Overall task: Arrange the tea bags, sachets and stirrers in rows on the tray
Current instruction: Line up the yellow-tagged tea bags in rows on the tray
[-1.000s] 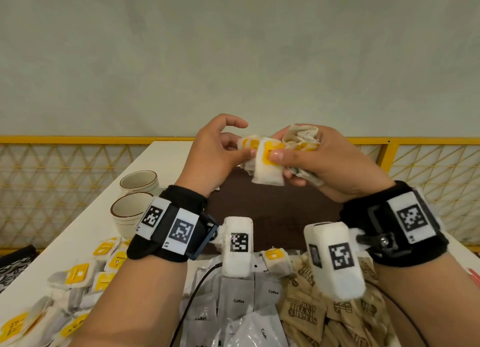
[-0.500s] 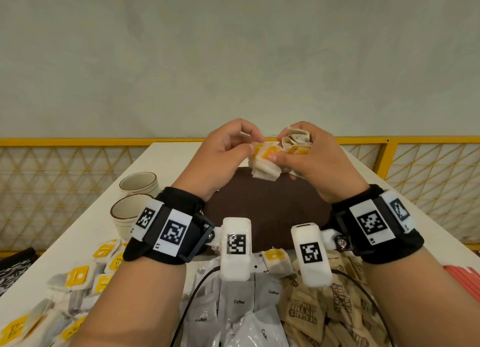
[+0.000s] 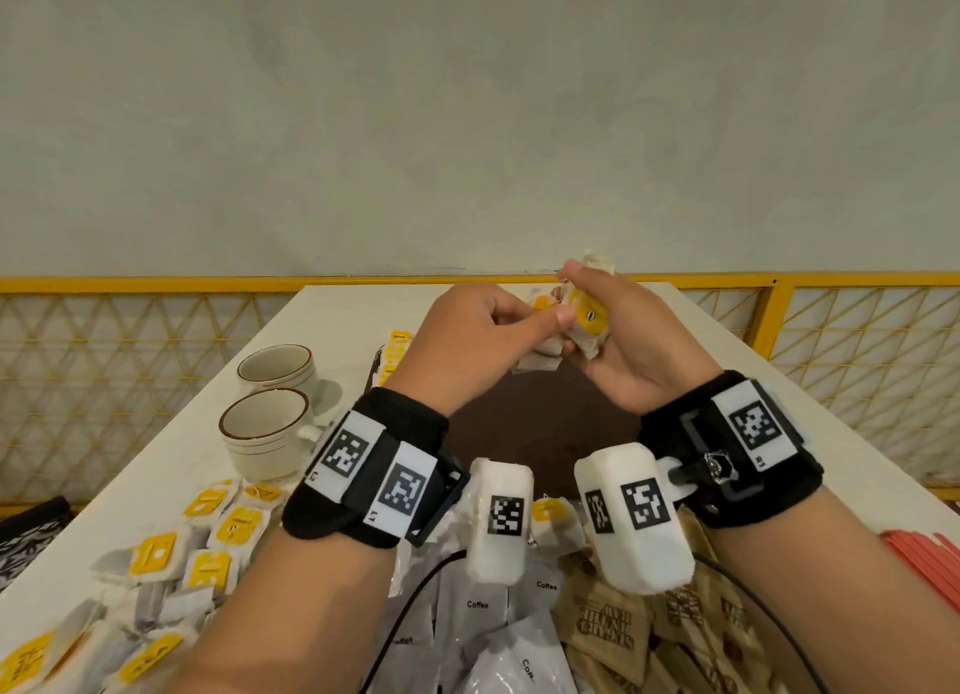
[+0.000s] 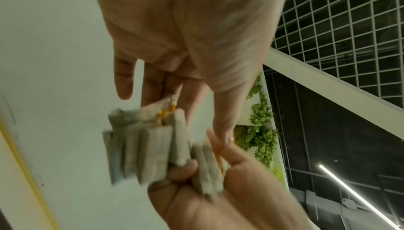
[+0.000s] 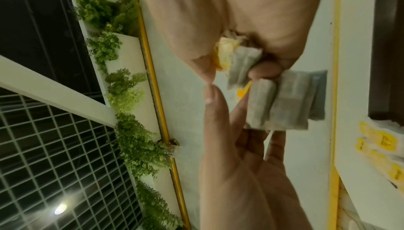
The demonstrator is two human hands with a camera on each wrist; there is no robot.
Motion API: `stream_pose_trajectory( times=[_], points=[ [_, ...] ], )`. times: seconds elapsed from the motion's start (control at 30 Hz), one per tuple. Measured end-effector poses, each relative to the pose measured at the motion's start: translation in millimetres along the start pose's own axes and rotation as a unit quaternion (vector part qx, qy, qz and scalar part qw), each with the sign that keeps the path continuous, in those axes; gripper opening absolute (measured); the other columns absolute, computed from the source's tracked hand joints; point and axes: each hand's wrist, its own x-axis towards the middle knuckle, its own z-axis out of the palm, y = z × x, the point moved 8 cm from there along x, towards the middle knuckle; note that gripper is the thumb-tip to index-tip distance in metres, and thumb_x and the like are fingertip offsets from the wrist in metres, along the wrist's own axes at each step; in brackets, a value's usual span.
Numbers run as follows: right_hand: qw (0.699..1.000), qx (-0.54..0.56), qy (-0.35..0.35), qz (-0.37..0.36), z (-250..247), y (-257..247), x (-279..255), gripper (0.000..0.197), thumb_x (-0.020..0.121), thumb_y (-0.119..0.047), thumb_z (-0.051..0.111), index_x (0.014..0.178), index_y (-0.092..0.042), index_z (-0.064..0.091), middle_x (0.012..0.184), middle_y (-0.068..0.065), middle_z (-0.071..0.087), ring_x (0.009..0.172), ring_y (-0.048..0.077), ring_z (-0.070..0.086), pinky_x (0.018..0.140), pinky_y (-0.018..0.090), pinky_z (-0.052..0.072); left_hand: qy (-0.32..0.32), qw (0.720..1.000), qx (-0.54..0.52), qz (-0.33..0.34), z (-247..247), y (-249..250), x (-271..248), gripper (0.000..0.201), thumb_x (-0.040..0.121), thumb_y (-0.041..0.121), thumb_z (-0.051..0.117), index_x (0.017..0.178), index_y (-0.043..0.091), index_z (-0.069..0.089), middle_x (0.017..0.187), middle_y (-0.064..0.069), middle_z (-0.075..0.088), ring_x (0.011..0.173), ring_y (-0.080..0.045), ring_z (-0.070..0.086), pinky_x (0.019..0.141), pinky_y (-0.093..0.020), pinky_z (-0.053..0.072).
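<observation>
Bundle: tea bags [image 3: 582, 324] held mid-frame above the tray [image 3: 545, 433].
Right hand [image 3: 623, 340]: fingers clamped round the bundle.
Left hand [image 3: 467, 340]: fingers pinching one bag.
Advice: peel one free, keeping the rest squared.

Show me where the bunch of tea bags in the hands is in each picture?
Head: bunch of tea bags upper middle, between both hands.
Left wrist: lower middle, blurred, below the left hand's fingers.
Right wrist: right of centre.
Shared landmark: yellow rail.
</observation>
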Motion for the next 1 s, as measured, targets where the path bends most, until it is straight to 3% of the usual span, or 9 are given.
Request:
stream_pose_trajectory(
  times=[0.07, 0.17, 0.4, 0.53, 0.7, 0.8, 0.87, 0.93, 1.0],
  points=[
    [0.999, 0.033, -0.005, 0.017, 3.7, 3.4, -1.9, 0.017, 0.097, -0.017, 0.049, 0.112, -0.009, 0.05, 0.081, 0.007, 0.06, 0.057, 0.011, 0.065, 0.047, 0.019, 0.049, 0.01, 1.0, -0.01, -0.014, 2.2, -3.4, 0.0, 0.017, 0.085, 0.026, 0.069, 0.071, 0.018, 0.071, 0.048, 0.02, 0.059, 0.052, 0.007, 0.057, 0.049, -0.004, 0.038],
    [0.999, 0.043, -0.009, 0.014, 7.1, 4.7, -2.2, 0.021, 0.097, -0.016, 0.048, 0.116, -0.007, 0.051, 0.088, 0.008, 0.06, 0.069, 0.016, 0.066, 0.055, 0.024, 0.054, 0.028, 0.999, 0.02, -0.018, 0.2, -11.8, 3.5, 0.016, 0.083, 0.027, 0.072, 0.067, 0.024, 0.07, 0.046, 0.02, 0.055, 0.049, 0.004, 0.052, 0.049, -0.006, 0.034],
    [0.998, 0.05, -0.039, 0.013, 13.5, 6.9, -4.9, 0.014, 0.1, -0.021, 0.044, 0.108, -0.01, 0.048, 0.062, -0.001, 0.066, 0.057, 0.011, 0.066, 0.056, 0.026, 0.052, 0.04, 0.998, -0.021, -0.033, -3.9, -14.9, 4.5, 0.011, 0.081, 0.025, 0.074, 0.076, 0.015, 0.074, 0.063, 0.006, 0.068, 0.056, 0.002, 0.06, 0.055, -0.01, 0.044],
    [0.999, -0.009, -0.046, 0.002, 14.8, 8.8, -5.7, 0.02, 0.101, -0.025, 0.043, 0.114, -0.012, 0.051, 0.091, 0.005, 0.063, 0.076, 0.014, 0.068, 0.062, 0.027, 0.054, 0.051, 0.997, -0.024, -0.051, -2.5, -19.6, 4.7, 0.015, 0.076, 0.02, 0.079, 0.08, 0.009, 0.071, 0.058, 0.01, 0.053, 0.045, 0.005, 0.049, 0.048, -0.006, 0.035],
    [0.996, 0.068, -0.047, 0.044, 12.7, 13.0, -2.9, 0.027, 0.099, -0.034, 0.045, 0.111, -0.01, 0.051, 0.086, 0.005, 0.07, 0.081, 0.019, 0.071, 0.061, 0.029, 0.056, 0.05, 0.997, -0.028, -0.053, -8.7, -18.3, 4.3, 0.009, 0.078, 0.018, 0.077, 0.075, 0.013, 0.07, 0.062, 0.001, 0.06, 0.042, 0.001, 0.045, 0.045, -0.008, 0.035],
    [0.991, 0.086, -0.043, 0.097, 7.0, 21.9, 1.0, 0.05, 0.096, -0.047, 0.046, 0.127, -0.008, 0.049, 0.121, 0.017, 0.065, 0.107, 0.029, 0.064, 0.074, 0.035, 0.056, 0.064, 0.997, -0.01, -0.044, -15.0, -18.0, 5.1, 0.009, 0.077, 0.024, 0.077, 0.073, 0.019, 0.071, 0.073, -0.003, 0.067, 0.053, -0.002, 0.047, 0.053, -0.012, 0.038],
    [0.993, 0.071, -0.032, 0.088, 1.1, 19.0, 3.4, 0.041, 0.095, -0.047, 0.047, 0.116, -0.012, 0.053, 0.123, 0.016, 0.062, 0.102, 0.03, 0.064, 0.073, 0.038, 0.056, 0.065, 0.996, -0.024, -0.057, -17.5, -22.5, 6.5, 0.01, 0.077, 0.025, 0.077, 0.077, 0.017, 0.072, 0.077, 0.001, 0.07, 0.062, -0.004, 0.053, 0.059, -0.014, 0.042],
    [0.996, 0.068, -0.021, 0.062, -4.3, 13.1, 5.6, 0.028, 0.096, -0.041, 0.049, 0.102, -0.014, 0.053, 0.109, 0.014, 0.063, 0.091, 0.028, 0.065, 0.071, 0.04, 0.058, 0.067, 0.994, -0.048, -0.076, -19.7, -26.9, 7.4, 0.012, 0.078, 0.024, 0.077, 0.08, 0.014, 0.074, 0.082, 0.0, 0.071, 0.073, -0.007, 0.06, 0.064, -0.014, 0.046],
    [0.995, 0.087, -0.023, 0.051, -6.7, 10.2, 7.4, 0.024, 0.095, -0.034, 0.053, 0.093, -0.01, 0.055, 0.093, 0.013, 0.064, 0.086, 0.028, 0.065, 0.08, 0.044, 0.056, 0.07, 0.991, -0.075, -0.085, -21.6, -28.2, 7.6, 0.014, 0.078, 0.023, 0.076, 0.083, 0.009, 0.074, 0.083, -0.001, 0.072, 0.078, -0.007, 0.064, 0.07, -0.015, 0.048]
  ],
)
